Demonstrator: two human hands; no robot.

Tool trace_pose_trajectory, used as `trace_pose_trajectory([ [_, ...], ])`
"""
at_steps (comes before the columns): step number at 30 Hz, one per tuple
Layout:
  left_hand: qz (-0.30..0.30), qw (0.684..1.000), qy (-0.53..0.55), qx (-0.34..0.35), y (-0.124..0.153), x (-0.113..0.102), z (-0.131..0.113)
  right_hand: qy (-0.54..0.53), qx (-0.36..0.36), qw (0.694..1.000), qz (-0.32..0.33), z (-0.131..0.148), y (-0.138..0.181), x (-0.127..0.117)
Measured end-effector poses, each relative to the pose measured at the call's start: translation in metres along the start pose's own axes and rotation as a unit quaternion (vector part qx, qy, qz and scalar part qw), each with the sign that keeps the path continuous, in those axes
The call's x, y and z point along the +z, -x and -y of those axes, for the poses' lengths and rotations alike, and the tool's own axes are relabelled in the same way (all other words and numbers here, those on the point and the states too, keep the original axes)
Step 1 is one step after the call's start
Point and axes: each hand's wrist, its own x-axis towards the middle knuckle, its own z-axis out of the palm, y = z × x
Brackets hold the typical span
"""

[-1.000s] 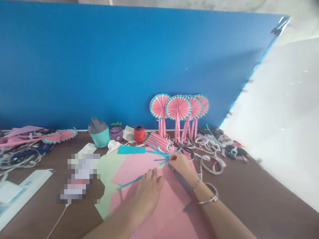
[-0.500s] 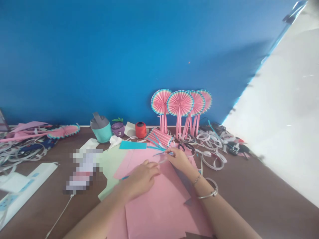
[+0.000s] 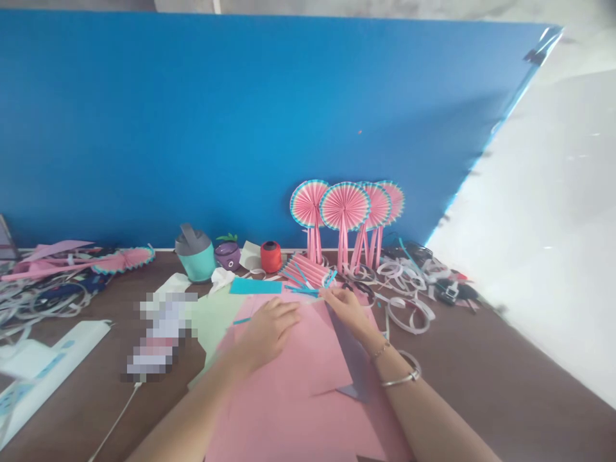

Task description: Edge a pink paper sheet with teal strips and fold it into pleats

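Observation:
My left hand (image 3: 272, 326) lies on the large pink paper (image 3: 308, 372), fingers together and laid over its upper part. My right hand (image 3: 345, 309) is at the paper's upper edge, its thumb and fingers pinched together. A thin pale strip (image 3: 310, 301) runs from these fingertips toward my left hand; its left end is hard to make out. Just beyond lie narrow blue paper strips (image 3: 303, 290) and a pleated pink paper piece (image 3: 308, 269). Another short blue strip (image 3: 242, 320) lies left of my left hand. Scissors (image 3: 363, 294) lie partly hidden behind my right hand.
Several round pink paper fans (image 3: 344, 205) stand against the blue wall. A blue paper rectangle (image 3: 256, 286), green paper (image 3: 212, 314), a red spool (image 3: 271, 257), a purple cup (image 3: 228, 255) and a teal container (image 3: 196, 256) are nearby. Curled white strips (image 3: 409, 314) lie right; a power strip (image 3: 58, 359) left.
My left hand has shifted slightly up and left over the pink paper, which has turned a little. My right hand stays pinched near the blue strips. The camera view has tilted upward.

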Motion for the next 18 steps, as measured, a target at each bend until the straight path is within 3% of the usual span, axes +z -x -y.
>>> trace_pose_trajectory([
  [6,-0.028,0.999,-0.033,0.01,0.001,0.004,0.0,-0.049,0.014,0.997,0.066,0.003,0.002,-0.004],
  [9,-0.046,0.999,0.018,0.008,0.001,0.005,0.004,-0.067,0.018,0.996,0.059,0.0,0.001,-0.005],
  [11,-0.095,0.991,0.09,-0.024,0.001,0.005,0.009,-0.077,0.021,0.996,0.042,-0.002,0.0,-0.005],
  [15,-0.233,0.941,0.218,-0.108,-0.001,0.005,0.021,-0.086,0.023,0.995,0.045,-0.003,0.002,-0.001],
  [18,-0.28,0.889,0.321,-0.165,-0.003,0.005,0.031,-0.105,0.022,0.992,0.067,-0.001,0.004,0.005],
])
